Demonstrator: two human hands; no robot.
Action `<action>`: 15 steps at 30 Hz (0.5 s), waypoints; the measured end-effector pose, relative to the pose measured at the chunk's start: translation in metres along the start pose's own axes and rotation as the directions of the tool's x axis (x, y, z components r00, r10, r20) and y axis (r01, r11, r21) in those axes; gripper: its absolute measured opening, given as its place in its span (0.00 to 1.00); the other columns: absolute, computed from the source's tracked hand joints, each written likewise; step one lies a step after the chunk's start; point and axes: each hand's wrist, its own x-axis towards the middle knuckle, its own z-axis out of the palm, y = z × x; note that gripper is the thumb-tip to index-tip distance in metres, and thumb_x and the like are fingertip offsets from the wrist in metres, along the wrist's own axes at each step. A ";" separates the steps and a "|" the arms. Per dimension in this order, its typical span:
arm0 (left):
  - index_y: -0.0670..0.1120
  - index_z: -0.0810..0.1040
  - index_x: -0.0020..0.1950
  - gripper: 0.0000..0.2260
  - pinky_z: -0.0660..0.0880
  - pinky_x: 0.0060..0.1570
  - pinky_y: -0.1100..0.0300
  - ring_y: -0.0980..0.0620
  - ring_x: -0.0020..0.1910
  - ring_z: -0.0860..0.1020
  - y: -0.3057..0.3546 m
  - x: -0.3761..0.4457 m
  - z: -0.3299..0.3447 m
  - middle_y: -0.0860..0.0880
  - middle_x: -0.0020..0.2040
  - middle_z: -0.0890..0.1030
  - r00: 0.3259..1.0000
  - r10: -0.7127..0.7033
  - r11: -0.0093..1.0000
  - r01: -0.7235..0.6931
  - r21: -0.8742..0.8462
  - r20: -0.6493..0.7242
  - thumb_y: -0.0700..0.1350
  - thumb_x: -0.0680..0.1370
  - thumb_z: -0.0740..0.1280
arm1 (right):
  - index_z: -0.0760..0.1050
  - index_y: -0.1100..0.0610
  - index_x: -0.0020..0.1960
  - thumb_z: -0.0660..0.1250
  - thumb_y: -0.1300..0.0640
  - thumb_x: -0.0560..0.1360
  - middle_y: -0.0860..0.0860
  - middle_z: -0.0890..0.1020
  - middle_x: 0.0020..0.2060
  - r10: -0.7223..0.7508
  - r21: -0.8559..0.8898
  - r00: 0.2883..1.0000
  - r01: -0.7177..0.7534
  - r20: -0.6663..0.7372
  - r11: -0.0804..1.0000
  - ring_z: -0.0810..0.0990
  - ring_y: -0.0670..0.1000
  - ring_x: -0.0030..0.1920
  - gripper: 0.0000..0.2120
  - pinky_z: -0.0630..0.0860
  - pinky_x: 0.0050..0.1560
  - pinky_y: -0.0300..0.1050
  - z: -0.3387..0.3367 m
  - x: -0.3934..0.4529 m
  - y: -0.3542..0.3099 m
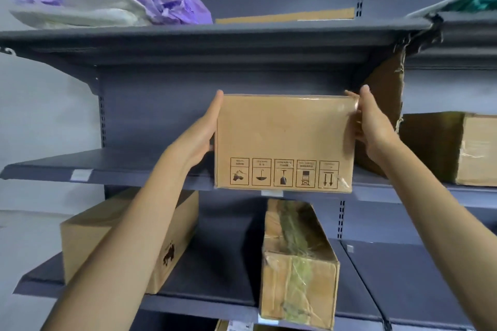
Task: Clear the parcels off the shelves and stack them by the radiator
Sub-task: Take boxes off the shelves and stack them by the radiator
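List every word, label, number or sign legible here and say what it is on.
No text reads clearly.
Held cardboard box: five framed handling pictograms, including an umbrella, a glass and arrows; captions too small.
Left lower box: dark printed mark, blurred.
Middle shelf edge tags: blank or unreadable.

A brown cardboard box [285, 140] stands upright at the front edge of the middle shelf [107, 166], with five little black pictures along its bottom. Below it, a long taped box [298, 266] and a wide brown box [172, 226] lie on the lower shelf [220, 271].
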 end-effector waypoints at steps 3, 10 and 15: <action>0.57 0.79 0.51 0.28 0.75 0.46 0.56 0.59 0.43 0.82 -0.005 -0.017 -0.035 0.57 0.39 0.84 0.996 0.081 0.996 -0.082 -0.040 -0.020 0.74 0.70 0.50 | 0.71 0.43 0.64 0.45 0.35 0.78 0.41 0.79 0.52 -0.099 -0.046 0.995 0.099 0.000 0.994 0.76 0.45 0.53 0.25 0.70 0.54 0.43 -0.022 -0.036 -0.014; 0.60 0.83 0.47 0.19 0.77 0.35 0.68 0.59 0.43 0.84 0.017 -0.024 -0.025 0.58 0.45 0.85 0.993 -0.073 0.997 0.074 -0.001 0.091 0.68 0.74 0.57 | 0.72 0.49 0.55 0.60 0.40 0.76 0.49 0.79 0.51 0.144 0.028 0.983 -0.148 0.114 0.989 0.79 0.50 0.50 0.15 0.77 0.47 0.43 -0.012 -0.054 -0.032; 0.55 0.83 0.46 0.11 0.76 0.32 0.66 0.57 0.40 0.84 0.013 -0.032 -0.003 0.55 0.43 0.86 0.978 -0.075 0.988 0.099 -0.117 0.195 0.59 0.75 0.64 | 0.72 0.44 0.56 0.64 0.48 0.76 0.47 0.81 0.47 0.120 0.108 0.993 -0.121 0.018 0.987 0.80 0.48 0.45 0.09 0.75 0.36 0.42 -0.004 -0.074 -0.008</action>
